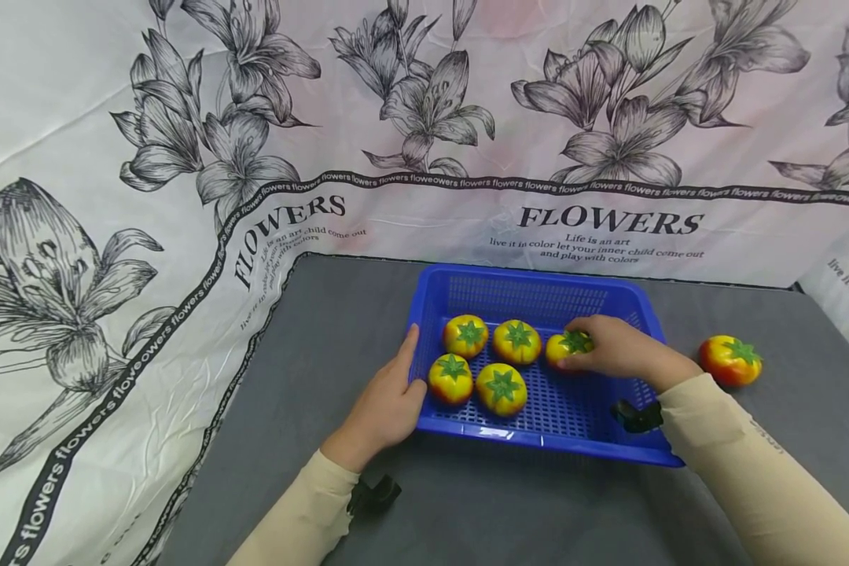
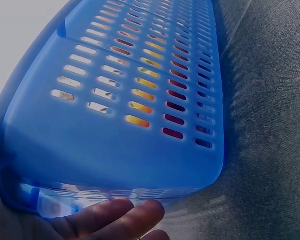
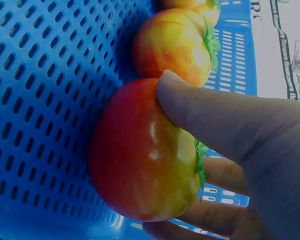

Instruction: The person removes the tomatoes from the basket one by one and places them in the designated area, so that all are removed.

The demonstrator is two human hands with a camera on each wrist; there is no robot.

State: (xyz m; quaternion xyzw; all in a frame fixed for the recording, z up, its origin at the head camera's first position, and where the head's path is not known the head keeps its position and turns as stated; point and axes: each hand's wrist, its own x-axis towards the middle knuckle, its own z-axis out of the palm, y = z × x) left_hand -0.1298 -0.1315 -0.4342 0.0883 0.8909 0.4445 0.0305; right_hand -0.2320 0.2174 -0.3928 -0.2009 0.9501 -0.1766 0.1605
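A blue plastic basket (image 1: 481, 431) with slotted walls holds several yellow-red tomatoes with green leafy tops, among them a front tomato (image 1: 501, 390) and a back-left tomato (image 1: 465, 336). My right hand (image 1: 611, 348) reaches over the basket and grips another tomato (image 3: 145, 155) between thumb and fingers, beside the back row. The red underside of that tomato faces the basket floor in the right wrist view. At the left end, my left hand (image 1: 389, 397) holds the basket's rim. Its fingers (image 2: 135, 220) lie along the outside of the wall in the left wrist view.
One more red-yellow tomato (image 1: 730, 361) lies on the grey tabletop (image 1: 311, 346), right of the basket and close to my right forearm. A white flower-printed cloth (image 1: 424, 212) hangs behind the table and along its left side.
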